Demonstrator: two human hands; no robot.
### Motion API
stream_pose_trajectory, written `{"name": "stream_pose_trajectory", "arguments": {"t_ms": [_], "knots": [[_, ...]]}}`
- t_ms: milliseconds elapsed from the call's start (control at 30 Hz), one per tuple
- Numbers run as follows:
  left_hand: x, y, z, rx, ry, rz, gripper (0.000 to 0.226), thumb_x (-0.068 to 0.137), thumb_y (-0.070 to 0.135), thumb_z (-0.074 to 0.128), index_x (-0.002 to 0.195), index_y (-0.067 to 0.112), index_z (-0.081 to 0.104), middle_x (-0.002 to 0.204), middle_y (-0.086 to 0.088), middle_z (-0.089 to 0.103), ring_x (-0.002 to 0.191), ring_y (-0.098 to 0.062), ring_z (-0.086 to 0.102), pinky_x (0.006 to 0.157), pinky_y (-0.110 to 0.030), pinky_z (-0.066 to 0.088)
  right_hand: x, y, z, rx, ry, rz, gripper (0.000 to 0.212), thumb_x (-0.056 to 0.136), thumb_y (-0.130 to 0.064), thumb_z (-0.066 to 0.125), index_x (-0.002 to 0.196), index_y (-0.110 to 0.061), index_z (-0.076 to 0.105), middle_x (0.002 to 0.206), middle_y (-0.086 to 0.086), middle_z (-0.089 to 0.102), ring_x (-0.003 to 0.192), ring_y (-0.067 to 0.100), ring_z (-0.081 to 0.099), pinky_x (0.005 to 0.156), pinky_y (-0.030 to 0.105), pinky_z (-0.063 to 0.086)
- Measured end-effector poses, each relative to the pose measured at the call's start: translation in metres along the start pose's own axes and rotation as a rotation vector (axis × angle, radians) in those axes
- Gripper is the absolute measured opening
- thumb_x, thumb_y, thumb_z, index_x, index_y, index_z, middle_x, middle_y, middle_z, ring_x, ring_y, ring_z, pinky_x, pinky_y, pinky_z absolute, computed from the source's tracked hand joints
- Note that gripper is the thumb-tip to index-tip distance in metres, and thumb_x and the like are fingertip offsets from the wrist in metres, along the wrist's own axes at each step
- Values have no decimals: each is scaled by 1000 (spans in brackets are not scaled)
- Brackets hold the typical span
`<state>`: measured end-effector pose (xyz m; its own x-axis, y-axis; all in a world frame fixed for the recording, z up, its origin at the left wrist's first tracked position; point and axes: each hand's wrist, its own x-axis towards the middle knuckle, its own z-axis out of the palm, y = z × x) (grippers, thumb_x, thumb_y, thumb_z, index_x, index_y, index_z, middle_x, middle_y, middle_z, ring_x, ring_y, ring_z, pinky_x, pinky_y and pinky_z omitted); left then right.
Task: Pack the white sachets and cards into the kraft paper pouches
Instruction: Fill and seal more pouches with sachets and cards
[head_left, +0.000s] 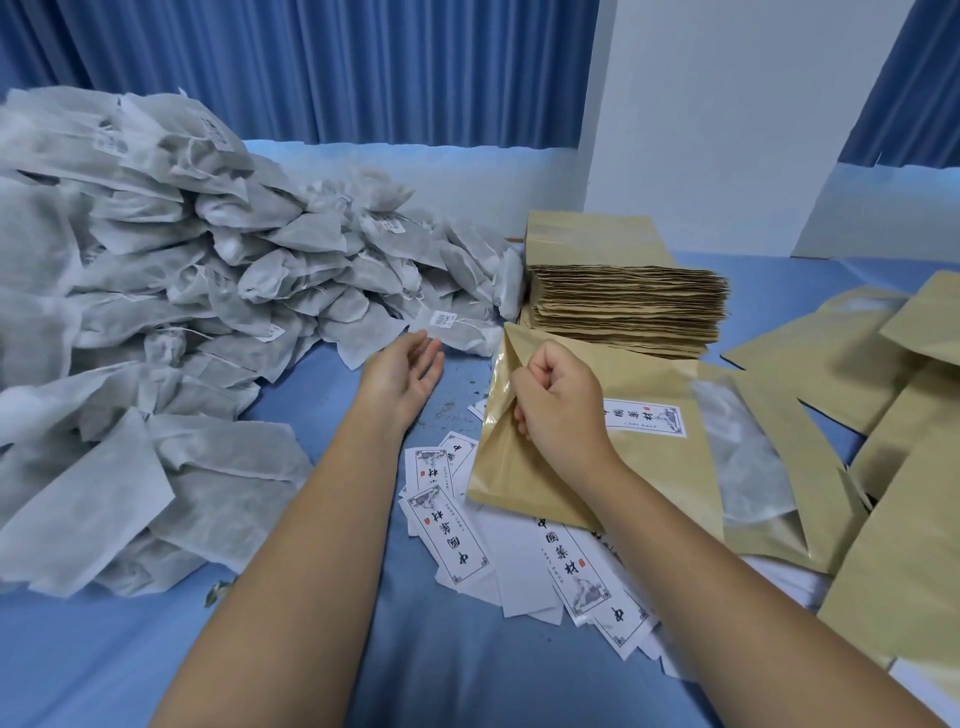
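A kraft paper pouch (524, 467) lies on the blue table in front of me, its mouth toward the left. A card (647, 418) and a white sachet (737, 452) show through its clear window. My right hand (558, 400) pinches the pouch's open edge with curled fingers. My left hand (402, 371) hovers open, palm up, just short of the nearest white sachet (452, 327) at the foot of a big sachet heap (171, 270). Loose printed cards (447, 535) lie scattered under and beside the pouch.
A tall stack of flat kraft pouches (628, 301) stands behind the held pouch. Several more kraft pouches (883, 395) lie at the right. A blue curtain (311, 67) and a white wall (727, 104) close off the back.
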<state>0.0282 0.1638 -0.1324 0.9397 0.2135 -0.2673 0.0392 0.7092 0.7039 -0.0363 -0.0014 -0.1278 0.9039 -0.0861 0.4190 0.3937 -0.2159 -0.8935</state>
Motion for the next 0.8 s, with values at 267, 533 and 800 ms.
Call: {"name": "stream_pose_trajectory", "arguments": {"t_ms": [267, 533, 800], "knots": [[-17, 3, 9, 424, 235, 443, 25, 86, 7, 67, 106, 12, 55, 105, -6, 60, 87, -17, 60, 88, -36, 53, -2, -5, -3, 34, -17, 39, 23, 83, 4, 50, 68, -7, 37, 56, 14, 43, 40, 12, 42, 44, 25, 36], [-55, 13, 4, 415, 69, 374, 14, 88, 8, 63, 93, 20, 57, 86, 1, 61, 68, -9, 59, 58, -24, 48, -3, -10, -6, 117, 5, 63, 23, 84, 6, 50, 69, -8, 39, 54, 13, 42, 36, 9, 40, 38, 20, 34], [-81, -21, 25, 959, -161, 451, 17, 86, 12, 67, 79, 22, 56, 79, 7, 59, 65, -5, 52, 58, -14, 39, -4, -18, -9, 184, 15, 6, 32, 84, 5, 52, 65, -14, 34, 51, 10, 39, 33, 9, 36, 36, 18, 30]]}}
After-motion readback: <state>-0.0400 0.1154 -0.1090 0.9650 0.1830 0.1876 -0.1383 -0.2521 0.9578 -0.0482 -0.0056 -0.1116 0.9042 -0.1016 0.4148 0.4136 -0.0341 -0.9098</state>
